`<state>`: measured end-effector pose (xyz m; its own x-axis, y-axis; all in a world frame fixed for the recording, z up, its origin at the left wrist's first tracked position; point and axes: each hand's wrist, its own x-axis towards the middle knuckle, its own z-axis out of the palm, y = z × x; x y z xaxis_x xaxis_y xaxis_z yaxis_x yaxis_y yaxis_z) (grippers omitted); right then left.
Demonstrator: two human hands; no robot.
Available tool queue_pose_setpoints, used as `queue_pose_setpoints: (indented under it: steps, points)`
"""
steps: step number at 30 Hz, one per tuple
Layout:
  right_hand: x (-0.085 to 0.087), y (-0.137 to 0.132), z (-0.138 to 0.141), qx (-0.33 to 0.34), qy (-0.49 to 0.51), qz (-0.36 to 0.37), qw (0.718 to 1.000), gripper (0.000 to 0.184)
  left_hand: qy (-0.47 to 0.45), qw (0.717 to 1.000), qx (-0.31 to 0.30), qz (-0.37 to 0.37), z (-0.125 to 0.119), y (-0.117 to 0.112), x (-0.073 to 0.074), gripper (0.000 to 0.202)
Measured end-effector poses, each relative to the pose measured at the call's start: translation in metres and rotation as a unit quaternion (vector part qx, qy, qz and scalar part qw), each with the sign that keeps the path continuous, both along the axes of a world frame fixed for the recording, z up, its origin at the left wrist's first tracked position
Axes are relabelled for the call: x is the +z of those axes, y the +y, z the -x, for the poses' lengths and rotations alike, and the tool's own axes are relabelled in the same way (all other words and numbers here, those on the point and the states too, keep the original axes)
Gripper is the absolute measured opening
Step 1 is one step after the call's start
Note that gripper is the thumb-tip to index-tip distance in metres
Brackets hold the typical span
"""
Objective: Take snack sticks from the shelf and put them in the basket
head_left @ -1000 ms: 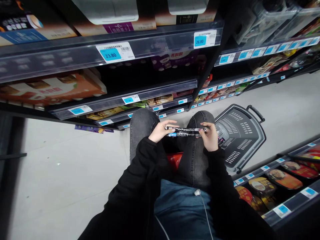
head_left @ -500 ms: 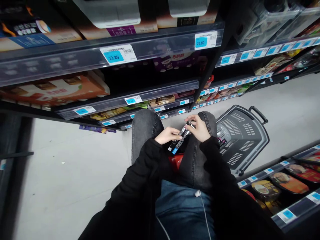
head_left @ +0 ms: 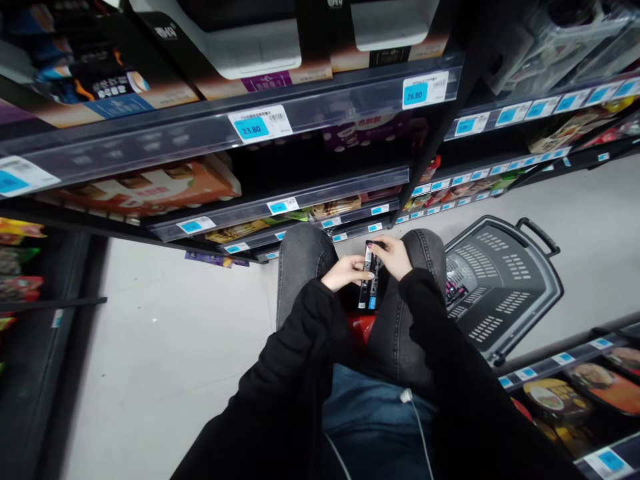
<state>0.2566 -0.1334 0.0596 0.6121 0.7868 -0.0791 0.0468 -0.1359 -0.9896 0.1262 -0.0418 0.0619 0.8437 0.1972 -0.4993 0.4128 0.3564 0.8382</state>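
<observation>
your left hand [head_left: 345, 272] pinches the black packet [head_left: 371, 290] near its middle, thumb on top, while your right hand [head_left: 394, 259] pinches its far end between thumb and fingers. the packet lies between your two hands, above the gap between your knees [head_left: 303, 267], its blue-marked end pointing back toward you. just below your hands, something red [head_left: 361, 328] shows between your thighs; you cannot tell what it is from here. to the right of your right hand, beyond your knee, the grey basket [head_left: 500, 267] rests on the floor [head_left: 165, 360]. ahead of your hands stand the shelves [head_left: 340, 107], and nearer your body an earbud [head_left: 406, 395] hangs against your blue shirt [head_left: 373, 407].
</observation>
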Motion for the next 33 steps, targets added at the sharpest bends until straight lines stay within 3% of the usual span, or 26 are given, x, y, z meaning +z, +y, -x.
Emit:
queue_pose_setpoints:
  steps: [3, 12, 17, 28, 31, 33]
  points:
    - [-0.0007, -0.0003, 0.0024, 0.013, -0.004, -0.002, 1.0, 0.021, -0.01, 1.0, -0.017, 0.0, 0.0009, -0.0009, -0.0012, 0.036]
    - [0.001, -0.0018, 0.0045, 0.076, 0.003, -0.007, 0.997, 0.031, -0.013, 1.0, 0.01, -0.002, 0.0008, -0.0017, -0.0027, 0.037]
    - [0.0035, -0.0021, 0.0037, 0.087, 0.013, 0.007, 0.996, 0.024, 0.0, 1.0, 0.014, -0.009, 0.0007, -0.0011, -0.0039, 0.035]
    - [0.0008, -0.0064, 0.0042, 0.058, 0.0, 0.018, 0.998, 0.024, 0.008, 1.0, -0.006, -0.011, -0.001, -0.0031, -0.0009, 0.029]
    - [-0.0007, -0.0047, 0.0036, 0.062, 0.001, 0.015, 0.998, 0.024, -0.004, 1.0, 0.02, -0.011, -0.0009, -0.003, -0.0036, 0.03]
    - [-0.0031, -0.0026, 0.0037, 0.076, 0.01, 0.014, 0.997, 0.032, -0.019, 0.997, 0.075, -0.018, -0.0008, -0.0008, -0.0063, 0.034]
